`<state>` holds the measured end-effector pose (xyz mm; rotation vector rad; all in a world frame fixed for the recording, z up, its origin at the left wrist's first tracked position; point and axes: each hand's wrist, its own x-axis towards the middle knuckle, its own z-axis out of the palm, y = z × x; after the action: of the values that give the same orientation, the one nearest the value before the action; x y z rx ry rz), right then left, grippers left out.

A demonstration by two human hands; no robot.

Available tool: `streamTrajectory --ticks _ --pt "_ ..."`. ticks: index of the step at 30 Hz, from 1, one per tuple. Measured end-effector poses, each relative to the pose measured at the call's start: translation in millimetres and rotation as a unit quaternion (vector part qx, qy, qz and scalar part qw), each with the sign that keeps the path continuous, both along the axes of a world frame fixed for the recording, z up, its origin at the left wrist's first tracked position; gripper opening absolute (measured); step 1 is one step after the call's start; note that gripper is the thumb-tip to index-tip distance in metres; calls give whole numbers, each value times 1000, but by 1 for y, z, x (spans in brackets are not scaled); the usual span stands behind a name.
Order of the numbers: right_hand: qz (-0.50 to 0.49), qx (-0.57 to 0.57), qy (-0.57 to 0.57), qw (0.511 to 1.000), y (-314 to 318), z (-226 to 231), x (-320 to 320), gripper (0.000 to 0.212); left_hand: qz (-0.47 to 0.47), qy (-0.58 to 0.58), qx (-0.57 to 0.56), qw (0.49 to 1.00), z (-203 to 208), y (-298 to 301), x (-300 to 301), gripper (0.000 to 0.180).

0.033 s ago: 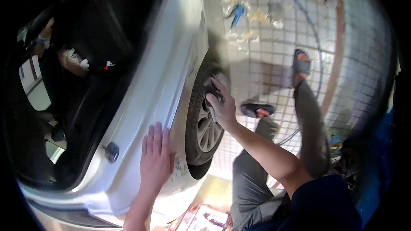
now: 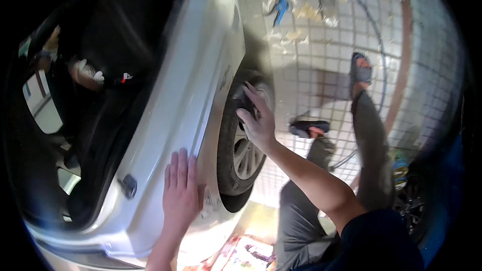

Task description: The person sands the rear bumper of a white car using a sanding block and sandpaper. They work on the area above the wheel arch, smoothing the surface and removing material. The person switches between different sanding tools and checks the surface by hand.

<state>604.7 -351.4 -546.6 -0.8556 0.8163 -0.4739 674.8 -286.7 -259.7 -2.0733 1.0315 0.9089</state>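
Rubber of the black car tyre (image 2: 228, 135), sitting under the white wheel arch near the scene's middle, is being rubbed by the right hand (image 2: 256, 120), whose fingers are closing on a dark pad (image 2: 244, 103) at its upper sidewall. How much is done cannot be told; the lower sidewall seems left. The left hand (image 2: 179, 190) is lying open and flat on the white car body panel (image 2: 191, 95). Blue tools (image 2: 280, 9) are lying far off on the tiled floor (image 2: 321, 70).
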Motion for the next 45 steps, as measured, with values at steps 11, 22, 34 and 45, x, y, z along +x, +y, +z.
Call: streamTrajectory --ticks 11,22,34,45 --pt "-37 -125 -6 991 -5 -71 78 64 26 -88 73 993 -52 -31 9 86" --pt "-64 -253 -37 965 -29 -131 119 49 40 -136 -4 990 -67 -28 5 90" --pt "-127 -278 8 952 -3 -129 110 36 32 -115 -104 987 -68 -20 -7 85" --pt "-134 -256 14 957 11 -118 104 38 46 -112 -130 984 -61 -12 -9 86"
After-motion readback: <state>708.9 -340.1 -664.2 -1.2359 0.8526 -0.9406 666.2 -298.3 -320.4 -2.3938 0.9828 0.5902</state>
